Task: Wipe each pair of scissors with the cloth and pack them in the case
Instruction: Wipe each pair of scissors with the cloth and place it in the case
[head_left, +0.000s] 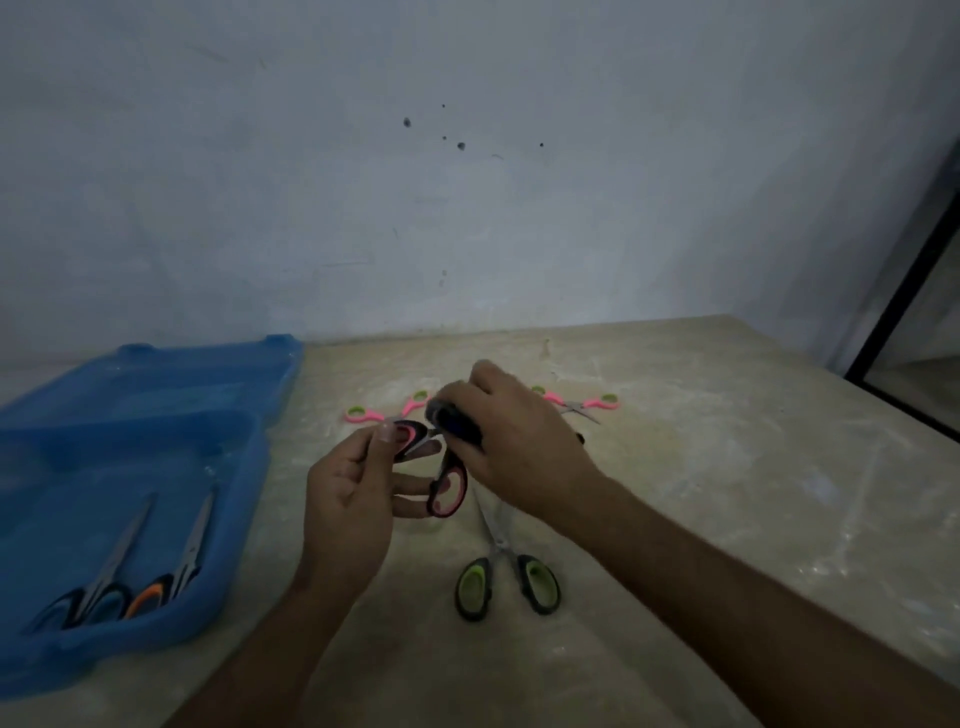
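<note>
A person is working over a pale, mottled stone table (727, 493) set against a bluish-white wall (467, 182). The left hand (348, 499) is gripping the black-and-pink-handled scissors (444, 483) above the middle of the table, thumb and fingers pinching the upper handle loop while the lower loop is hanging just to the right of the fingertips. The right hand (509, 441) is closing around a dark cloth (454, 418), bunched in its fingers and pressing against the scissors just above the handles; the blades are hidden behind this hand, so how far they are spread cannot be told.

Lying on the table nearer than the hands are the black-and-lime-green-handled scissors (506, 577), handles toward the near edge and blades pointing away. Two small pink-handled scissors are lying farther back: one pair (387, 410) left of the hands, the other pair (579, 402) to the right.

At the left, an open blue plastic case (228, 519) is sitting on the table. Inside its near compartment, black-and-blue-handled scissors (104, 582) and black-and-orange-handled scissors (171, 566) are lying side by side, blades pointing far.
</note>
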